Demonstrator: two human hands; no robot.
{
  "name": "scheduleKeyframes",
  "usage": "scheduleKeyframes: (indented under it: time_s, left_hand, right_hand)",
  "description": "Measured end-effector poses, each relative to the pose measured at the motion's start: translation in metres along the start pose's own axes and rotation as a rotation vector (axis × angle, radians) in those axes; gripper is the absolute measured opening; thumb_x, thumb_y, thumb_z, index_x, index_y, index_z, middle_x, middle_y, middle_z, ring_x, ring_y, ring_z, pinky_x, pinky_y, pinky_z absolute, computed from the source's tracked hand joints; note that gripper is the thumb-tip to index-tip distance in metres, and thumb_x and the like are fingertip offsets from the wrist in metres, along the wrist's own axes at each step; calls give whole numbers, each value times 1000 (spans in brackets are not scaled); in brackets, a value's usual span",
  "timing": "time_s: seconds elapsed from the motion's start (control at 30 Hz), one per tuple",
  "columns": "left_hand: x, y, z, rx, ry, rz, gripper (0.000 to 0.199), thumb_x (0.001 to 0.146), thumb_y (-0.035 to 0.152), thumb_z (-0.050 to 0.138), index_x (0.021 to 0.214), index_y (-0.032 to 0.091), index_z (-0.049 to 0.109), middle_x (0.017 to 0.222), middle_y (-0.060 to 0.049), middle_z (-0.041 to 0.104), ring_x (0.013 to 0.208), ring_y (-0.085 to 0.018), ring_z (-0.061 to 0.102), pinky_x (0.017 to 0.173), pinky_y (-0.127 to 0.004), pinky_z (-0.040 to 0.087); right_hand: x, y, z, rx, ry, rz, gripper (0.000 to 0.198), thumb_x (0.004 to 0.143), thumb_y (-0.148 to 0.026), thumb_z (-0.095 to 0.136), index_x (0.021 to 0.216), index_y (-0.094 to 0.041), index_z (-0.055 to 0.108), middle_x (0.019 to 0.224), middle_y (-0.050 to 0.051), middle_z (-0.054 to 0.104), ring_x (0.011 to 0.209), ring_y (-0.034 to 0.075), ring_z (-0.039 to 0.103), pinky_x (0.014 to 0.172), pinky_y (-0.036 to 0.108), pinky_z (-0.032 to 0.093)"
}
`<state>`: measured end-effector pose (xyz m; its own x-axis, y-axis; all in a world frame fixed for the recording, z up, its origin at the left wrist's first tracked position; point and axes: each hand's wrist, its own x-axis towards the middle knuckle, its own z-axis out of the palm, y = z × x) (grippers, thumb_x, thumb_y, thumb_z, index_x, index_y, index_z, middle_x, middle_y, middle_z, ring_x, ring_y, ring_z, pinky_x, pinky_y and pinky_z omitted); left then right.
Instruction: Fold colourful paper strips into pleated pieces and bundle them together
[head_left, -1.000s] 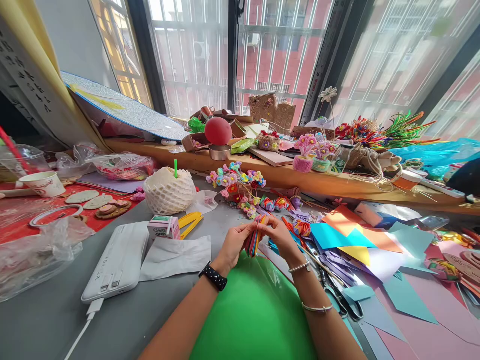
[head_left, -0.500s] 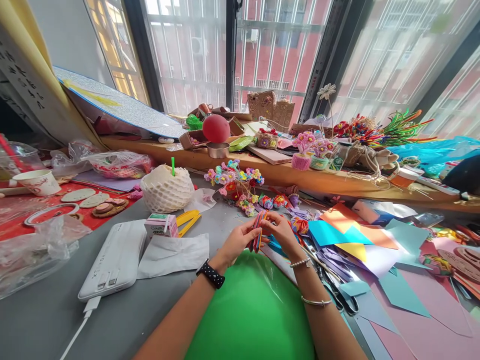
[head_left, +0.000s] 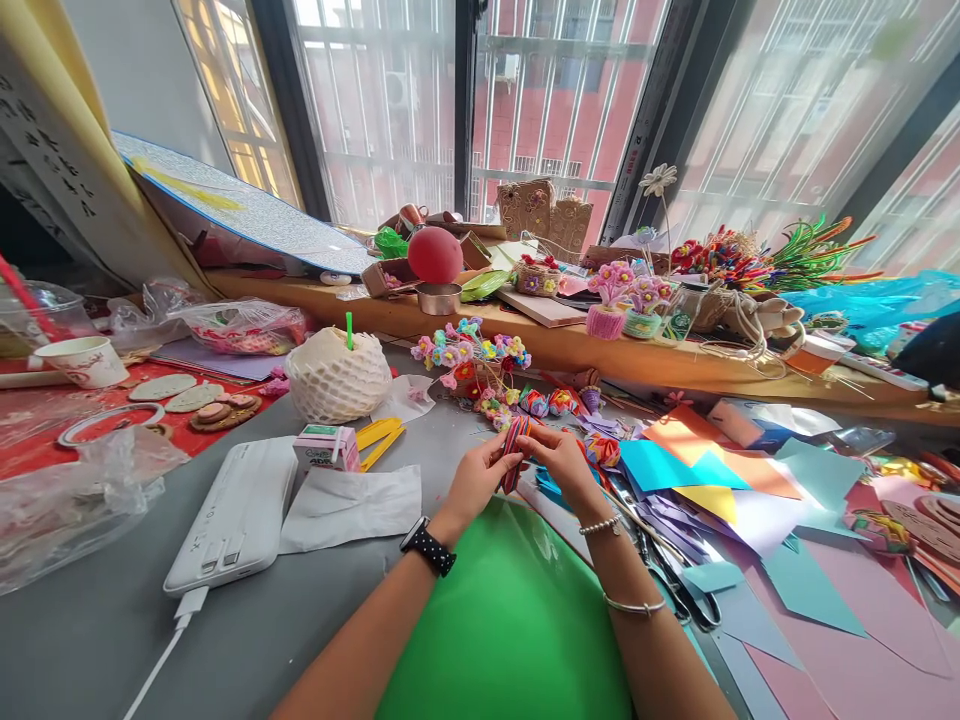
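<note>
One bundle (head_left: 514, 456) in two hands (head_left: 477, 482) (head_left: 561, 464)

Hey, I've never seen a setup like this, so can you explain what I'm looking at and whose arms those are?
There's no machine here: you're seeing a person's bare arms through a camera worn on their head, looking forward and down. The left hand and right hand together hold a small multicoloured bundle, perhaps folded paper, above a smooth green rounded object. On the grey table, to the left, lie a white power bank and a white tissue; to the right, loose coloured sheets. Beyond the hands are small colourful flowers, and a red ball sits near the windows.
</note>
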<state>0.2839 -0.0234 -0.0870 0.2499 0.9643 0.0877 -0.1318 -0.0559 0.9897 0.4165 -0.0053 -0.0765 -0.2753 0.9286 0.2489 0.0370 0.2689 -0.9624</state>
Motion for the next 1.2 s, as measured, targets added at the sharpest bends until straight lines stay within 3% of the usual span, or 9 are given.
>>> scheduleKeyframes:
  time_s: [0.17,0.33,0.53,0.73,0.93,1.03,1.2]
  left_hand:
    - [0,1,0,-38,-34,7,46,69,29,54,112,14,47,91,-6,61,77,-17,57,71,-29,43]
    - [0,3,-2,56,22,65,37,67,28,55,101,15,55,91,-4,61,81,-17,55,72,-25,41]
    - [-2,5,-1,159,59,86,33,68,28,54,98,15,58,77,-2,62,69,-15,54,65,-23,40]
    - [-5,8,2,311,116,87,37,70,26,48,105,15,53,58,1,55,51,-11,47,51,-20,37]
    - [-5,1,2,495,204,186,23,70,26,49,85,16,63,56,-1,54,51,-11,44,51,-20,33]
    - [-6,1,4,433,182,179,24,71,27,47,87,17,61,55,0,53,50,-10,43,50,-20,32]
    - [-4,1,7,153,51,101,31,69,33,51,93,15,59,54,3,50,48,-7,39,47,-18,31]
  right_hand:
    - [0,1,-1,38,4,18,24,69,-31,54,84,-14,61,69,1,56,61,11,46,60,22,36]
    - [-1,-2,1,-32,3,5,21,71,-31,51,76,-13,62,63,-1,53,59,10,44,58,22,35]
    - [0,-2,5,-104,9,-12,24,72,-32,48,82,-14,61,68,0,55,63,13,47,62,24,36]
    - [2,-2,8,-392,137,-82,22,71,-34,49,65,-17,59,61,0,50,64,14,44,61,24,33]
    - [1,-2,16,-387,192,-82,28,70,-40,50,57,-15,50,54,-2,45,51,11,38,48,22,29]
    - [1,-1,20,-310,268,-57,31,68,-42,52,53,-16,44,48,-4,40,46,9,35,44,21,26]
    - [0,1,20,-115,260,-12,29,67,-44,52,63,-16,48,51,-4,41,46,9,37,42,20,31]
